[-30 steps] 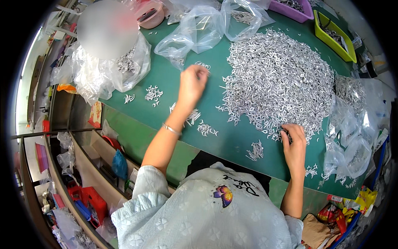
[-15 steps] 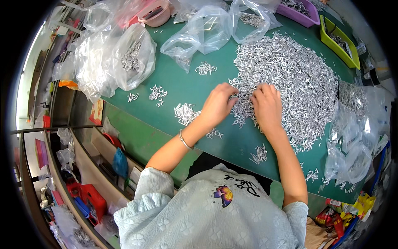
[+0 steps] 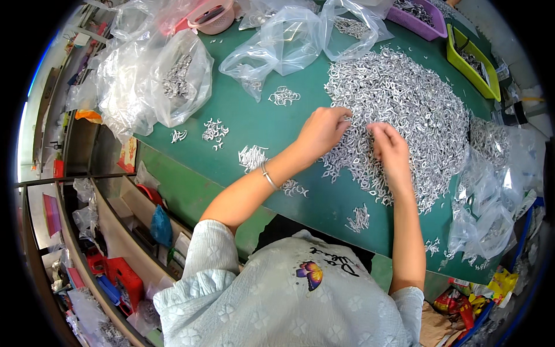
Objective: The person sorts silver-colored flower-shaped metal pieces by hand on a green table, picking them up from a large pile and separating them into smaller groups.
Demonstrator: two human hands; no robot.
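A wide heap of small curved silver metal pieces [image 3: 410, 115] covers much of the green table [image 3: 237, 110]. Over the heap's left edge, my left hand [image 3: 324, 133] has its thumb and fingers pressed together. My right hand [image 3: 393, 153] is above the heap a little farther right, fingers curled in against the thumb. Whatever sits between the fingertips of either hand is too small to make out. Left of my left forearm lies a small pile of straight silver pieces [image 3: 252, 157], with a group of curved pieces [image 3: 295, 188] beside that forearm.
Other small piles of pieces [image 3: 215, 130] dot the table's left side. Clear plastic bags [image 3: 185, 110] stand far left, with more bags [image 3: 485, 214] at the right. A purple basket [image 3: 430, 26] and a lime-green tray [image 3: 485, 81] sit far right. Shelving [image 3: 133, 225] lies left.
My left hand has moved up and right over the heap. My right hand has shifted right and slightly nearer, with its fingers now curled. The whole view has shifted a little.
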